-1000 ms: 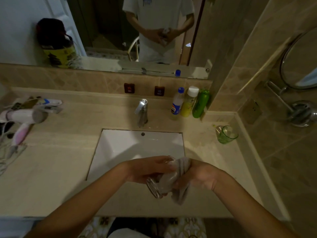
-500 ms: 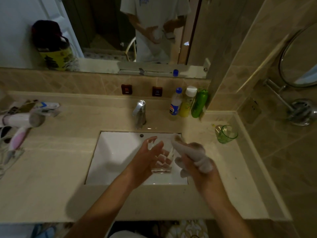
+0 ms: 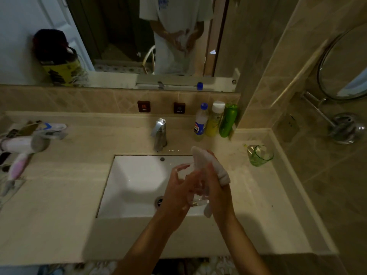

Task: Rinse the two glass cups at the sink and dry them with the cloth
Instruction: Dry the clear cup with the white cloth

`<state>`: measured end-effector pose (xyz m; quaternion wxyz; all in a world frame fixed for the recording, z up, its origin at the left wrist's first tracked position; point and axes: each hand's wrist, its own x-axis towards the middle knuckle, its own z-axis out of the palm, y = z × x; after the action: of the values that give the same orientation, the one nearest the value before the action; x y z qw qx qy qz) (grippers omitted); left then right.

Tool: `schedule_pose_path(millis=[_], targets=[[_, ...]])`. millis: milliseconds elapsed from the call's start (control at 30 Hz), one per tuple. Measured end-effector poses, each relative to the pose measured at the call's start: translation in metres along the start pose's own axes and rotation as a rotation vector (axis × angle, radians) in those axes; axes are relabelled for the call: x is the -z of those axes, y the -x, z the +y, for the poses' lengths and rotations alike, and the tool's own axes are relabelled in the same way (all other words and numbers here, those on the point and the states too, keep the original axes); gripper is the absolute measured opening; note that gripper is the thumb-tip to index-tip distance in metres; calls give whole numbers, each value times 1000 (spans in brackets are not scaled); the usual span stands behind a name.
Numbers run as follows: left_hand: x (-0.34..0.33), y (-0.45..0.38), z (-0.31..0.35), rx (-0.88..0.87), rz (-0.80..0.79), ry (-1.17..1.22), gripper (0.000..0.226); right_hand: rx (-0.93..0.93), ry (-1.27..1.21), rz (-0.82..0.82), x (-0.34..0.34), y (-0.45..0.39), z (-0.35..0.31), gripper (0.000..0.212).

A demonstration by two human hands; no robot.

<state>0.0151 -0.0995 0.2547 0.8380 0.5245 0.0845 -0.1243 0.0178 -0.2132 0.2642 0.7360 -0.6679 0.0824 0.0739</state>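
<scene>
Over the right side of the white sink [image 3: 137, 181] my left hand [image 3: 178, 191] grips a clear glass cup [image 3: 197, 199], held upright. My right hand [image 3: 215, 187] holds a pale cloth [image 3: 206, 163] bunched against the cup's right side and rim; one end of the cloth hangs below my wrist. Much of the cup is hidden between my two hands. A green glass cup [image 3: 260, 155] stands on the counter to the right of the sink.
A chrome tap [image 3: 159, 133] stands behind the basin, with three bottles [image 3: 214, 120] to its right against the wall. A hair dryer [image 3: 21, 144] and small items lie on the counter's left end. A tiled side wall closes the right, with a round mirror [image 3: 345, 64].
My hands and the cup rose from the counter's front edge to above the sink. The cloth came off the cup's outside and now lies bunched at its rim and right side.
</scene>
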Motion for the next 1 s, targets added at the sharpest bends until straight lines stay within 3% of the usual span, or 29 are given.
schedule_pose_path(millis=[67,167,267,400,500,567,633,733,800,867,933,1000], targets=[[-4,0,-3,-22,84,12,60,-67,-45,26,-3,2,1,37],[-9,1,-7,-32,221,93,75,46,11,50,-13,17,5,78],[-7,1,-6,-47,264,201,84,231,48,84,-24,38,25,99],[-7,4,1,-47,242,119,72,494,231,128,-28,47,32,69],[-6,9,5,-48,105,148,71,546,194,95,-25,36,15,69],[-3,10,4,-58,11,135,58,485,91,72,-18,25,1,68],[-2,15,3,-41,-59,123,58,312,48,62,-7,14,-12,68],[-2,17,-2,21,-45,106,80,165,101,12,1,7,-12,76],[-5,17,-5,54,37,96,89,304,201,-54,-1,13,-7,68],[-6,15,-6,72,80,192,75,495,267,-79,-4,22,-2,57],[-5,13,-3,74,36,289,53,626,390,-65,-3,30,10,59],[-4,10,1,106,41,357,52,659,478,-18,-4,42,24,67]])
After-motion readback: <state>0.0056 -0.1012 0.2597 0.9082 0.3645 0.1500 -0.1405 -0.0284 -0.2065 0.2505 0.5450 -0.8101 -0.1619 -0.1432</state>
